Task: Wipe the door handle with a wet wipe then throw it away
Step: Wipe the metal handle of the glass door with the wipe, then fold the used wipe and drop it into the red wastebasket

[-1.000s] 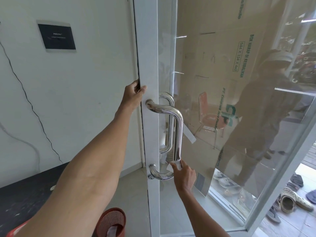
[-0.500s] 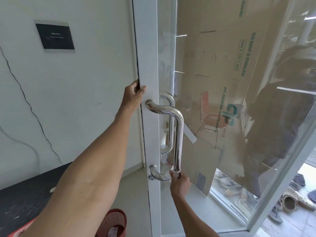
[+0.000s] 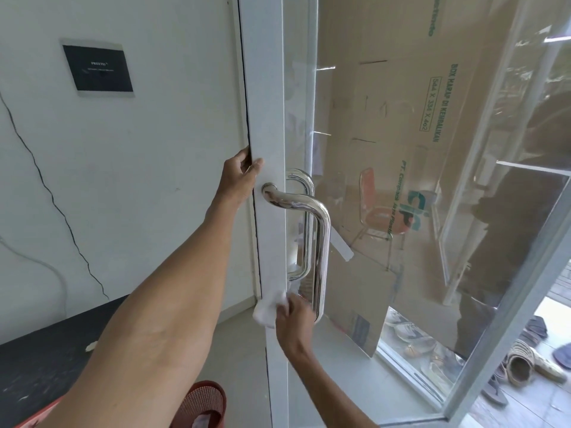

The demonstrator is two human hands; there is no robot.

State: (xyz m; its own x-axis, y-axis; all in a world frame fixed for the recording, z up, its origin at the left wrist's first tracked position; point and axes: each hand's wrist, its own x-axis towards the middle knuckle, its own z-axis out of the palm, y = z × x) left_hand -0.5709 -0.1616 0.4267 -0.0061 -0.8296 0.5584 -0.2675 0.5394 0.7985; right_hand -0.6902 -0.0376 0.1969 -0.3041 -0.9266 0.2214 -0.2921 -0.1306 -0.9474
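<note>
From the head camera there are two hands, two steel pull handles, one white wipe and one red basket. The near door handle (image 3: 321, 242) is a polished bar bolted to the white door frame (image 3: 267, 118); its long axis runs up and down, with the upper end bending left into the frame. A second handle (image 3: 304, 230) of the same shape shows through the glass (image 3: 401, 149) on the far side. The left hand (image 3: 239, 177) grips the frame's edge just above the upper mount, thumb on the front face, the other fingers wrapped round the edge and out of sight. The right hand (image 3: 295, 316) is at the handle's lower mount, fingers curled together and pressing the bunched wet wipe (image 3: 268, 307) against it; the wipe hides that lower mount. The red mesh basket (image 3: 202, 403) stands on the floor below, left of the door.
</note>
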